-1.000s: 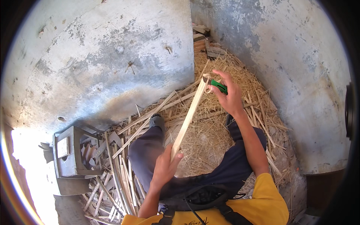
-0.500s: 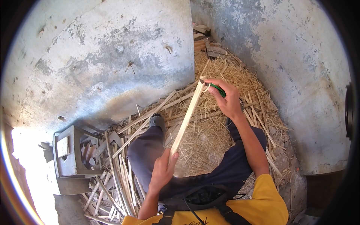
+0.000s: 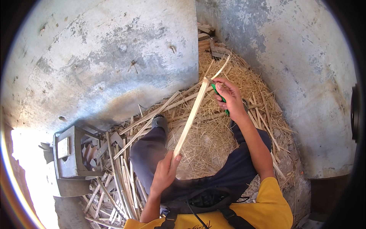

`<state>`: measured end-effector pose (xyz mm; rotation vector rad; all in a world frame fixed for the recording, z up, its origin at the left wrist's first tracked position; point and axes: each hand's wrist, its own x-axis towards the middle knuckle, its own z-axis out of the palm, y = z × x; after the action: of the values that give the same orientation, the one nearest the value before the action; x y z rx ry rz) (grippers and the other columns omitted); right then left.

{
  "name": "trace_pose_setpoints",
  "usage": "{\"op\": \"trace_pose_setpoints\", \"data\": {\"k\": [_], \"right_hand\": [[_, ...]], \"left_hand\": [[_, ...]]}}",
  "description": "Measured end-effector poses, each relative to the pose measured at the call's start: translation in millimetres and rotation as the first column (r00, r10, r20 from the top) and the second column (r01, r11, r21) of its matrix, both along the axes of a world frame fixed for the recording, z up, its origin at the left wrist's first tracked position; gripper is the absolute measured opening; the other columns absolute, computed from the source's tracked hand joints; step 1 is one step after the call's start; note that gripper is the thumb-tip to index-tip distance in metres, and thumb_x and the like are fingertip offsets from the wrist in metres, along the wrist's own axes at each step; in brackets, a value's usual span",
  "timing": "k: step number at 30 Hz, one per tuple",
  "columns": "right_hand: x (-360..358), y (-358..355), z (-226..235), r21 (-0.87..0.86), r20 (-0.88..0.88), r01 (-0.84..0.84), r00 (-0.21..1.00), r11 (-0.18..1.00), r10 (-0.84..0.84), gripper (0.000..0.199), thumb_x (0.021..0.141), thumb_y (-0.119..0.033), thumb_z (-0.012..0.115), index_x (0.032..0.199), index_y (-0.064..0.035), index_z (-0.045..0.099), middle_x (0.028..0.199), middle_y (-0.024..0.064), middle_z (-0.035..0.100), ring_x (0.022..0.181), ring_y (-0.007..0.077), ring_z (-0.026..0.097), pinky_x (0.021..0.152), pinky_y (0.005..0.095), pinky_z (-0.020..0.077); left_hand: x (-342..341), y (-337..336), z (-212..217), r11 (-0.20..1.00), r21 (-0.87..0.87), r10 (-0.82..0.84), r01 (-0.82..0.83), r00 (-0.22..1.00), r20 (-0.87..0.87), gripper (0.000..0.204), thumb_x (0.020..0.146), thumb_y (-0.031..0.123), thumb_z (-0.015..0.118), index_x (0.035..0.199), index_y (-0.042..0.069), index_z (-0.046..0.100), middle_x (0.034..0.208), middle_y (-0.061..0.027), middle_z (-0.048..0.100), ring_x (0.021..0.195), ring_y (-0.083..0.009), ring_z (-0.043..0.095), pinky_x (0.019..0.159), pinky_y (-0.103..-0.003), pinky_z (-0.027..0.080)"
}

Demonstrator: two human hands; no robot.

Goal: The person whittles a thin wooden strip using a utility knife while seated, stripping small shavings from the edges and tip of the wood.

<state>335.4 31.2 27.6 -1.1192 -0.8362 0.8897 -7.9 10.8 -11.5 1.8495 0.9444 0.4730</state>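
My left hand [image 3: 165, 170] is closed round the lower end of a long pale wooden strip [image 3: 192, 116], which slants up and away to the right. Close to the strip's far tip, my right hand [image 3: 230, 98] grips a green-handled knife [image 3: 215, 91]. Its short blade lies near or against that tip; the fingers partly cover the handle. A thin pale sliver [image 3: 222, 68] sticks out up and right beside the blade and right fingertips. Whether it is still joined to the strip, I cannot tell.
Shavings [image 3: 206, 152] cover the floor between my legs and beyond. Long strips [image 3: 124, 179] lie piled at left by a grey box-like frame [image 3: 72, 152]. Peeling walls [image 3: 152, 49] meet at a far corner, where broken bricks [image 3: 206, 36] are stacked.
The knife has turned steeper in my right hand, with more of the green handle showing. A thin sliver now points up and right from the tip. My left hand has barely moved.
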Motion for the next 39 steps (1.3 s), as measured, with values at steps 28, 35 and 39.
{"op": "trace_pose_setpoints", "data": {"k": [28, 35, 39], "right_hand": [[17.6, -1.4, -0.9, 0.215, 0.869, 0.085, 0.438, 0.973, -0.230, 0.029, 0.096, -0.029, 0.086, 0.099, -0.0035, 0.072, 0.094, 0.0091, 0.081, 0.077, 0.0193, 0.077, 0.067, 0.0311, 0.0574], [10.4, -1.2, -4.3, 0.347, 0.887, 0.063, 0.302, 0.936, -0.350, 0.029, 0.092, -0.031, 0.088, 0.099, -0.0048, 0.076, 0.091, 0.0070, 0.080, 0.072, 0.0216, 0.076, 0.061, 0.0327, 0.0557], [-9.0, 3.6, -10.8, 0.422, 0.842, 0.135, 0.308, 0.897, -0.443, 0.028, 0.094, -0.034, 0.085, 0.099, -0.0076, 0.076, 0.088, 0.0040, 0.079, 0.065, 0.0193, 0.074, 0.053, 0.0320, 0.0507]], "left_hand": [[-12.3, -15.6, 13.9, 0.989, 0.110, 0.112, -0.099, 0.986, -0.124, 0.028, 0.113, 0.024, 0.059, 0.102, -0.001, 0.055, 0.076, -0.0304, 0.061, 0.078, -0.0562, 0.062, 0.065, -0.058, 0.044], [-28.9, -25.8, 17.5, 0.989, 0.114, 0.119, -0.097, 0.971, -0.209, 0.029, 0.112, 0.026, 0.059, 0.103, -0.001, 0.054, 0.076, -0.0311, 0.063, 0.078, -0.0571, 0.063, 0.065, -0.061, 0.045], [-30.0, -29.5, 18.5, 0.941, 0.300, 0.235, -0.158, 0.941, -0.242, 0.029, 0.112, 0.028, 0.059, 0.103, 0.001, 0.054, 0.075, -0.0305, 0.064, 0.074, -0.0568, 0.063, 0.064, -0.063, 0.044]]}}
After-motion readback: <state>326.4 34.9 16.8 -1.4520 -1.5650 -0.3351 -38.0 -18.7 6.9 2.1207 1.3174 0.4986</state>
